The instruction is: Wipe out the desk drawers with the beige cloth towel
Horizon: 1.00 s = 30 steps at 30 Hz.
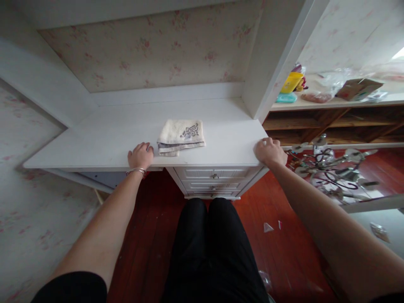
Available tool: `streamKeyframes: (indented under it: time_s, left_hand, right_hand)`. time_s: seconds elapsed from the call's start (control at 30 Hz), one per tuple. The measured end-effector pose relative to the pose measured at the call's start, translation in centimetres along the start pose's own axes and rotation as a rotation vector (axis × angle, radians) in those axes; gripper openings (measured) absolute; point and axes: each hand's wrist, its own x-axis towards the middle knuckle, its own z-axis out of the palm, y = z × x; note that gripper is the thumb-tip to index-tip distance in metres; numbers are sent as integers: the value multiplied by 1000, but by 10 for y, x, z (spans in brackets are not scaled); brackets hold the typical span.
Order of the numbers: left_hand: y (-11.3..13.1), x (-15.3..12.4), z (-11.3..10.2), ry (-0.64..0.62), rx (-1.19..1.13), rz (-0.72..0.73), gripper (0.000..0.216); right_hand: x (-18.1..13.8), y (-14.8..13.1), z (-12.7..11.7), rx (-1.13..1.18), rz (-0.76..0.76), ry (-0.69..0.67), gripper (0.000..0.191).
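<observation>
A white desk (129, 122) with drawers stretches in front of me. On its top lies a folded cream cloth (179, 130) with a dark printed pattern and a grey edge. Just left of the cloth, my left hand (141, 155) rests on the desktop by the front edge, fingers lying on the surface and slightly bent, holding nothing. My right hand (270, 151) is closed over the front right corner of the desk; its fingertips are partly hidden.
A chandelier (334, 168) stands at the right, near a wooden shelf unit (290, 123). On the unit are a yellow container (291, 82), a cardboard box (359, 88) and plastic bags. Small clear scraps (268, 227) lie on the red wooden floor (252, 210).
</observation>
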Motion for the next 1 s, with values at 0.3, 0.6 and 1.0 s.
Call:
streamKeyframes:
  time_s: [0.3, 0.6, 1.0]
  left_hand:
    - [-1, -1, 1, 14, -34, -4, 43]
    - [1, -3, -1, 7, -43, -13, 43]
    - [0, -2, 1, 22, -57, -9, 43]
  right_hand:
    - [2, 2, 3, -5, -7, 10, 55]
    - [1, 2, 4, 17, -3, 11, 54]
    - [1, 0, 3, 6, 1, -1, 59]
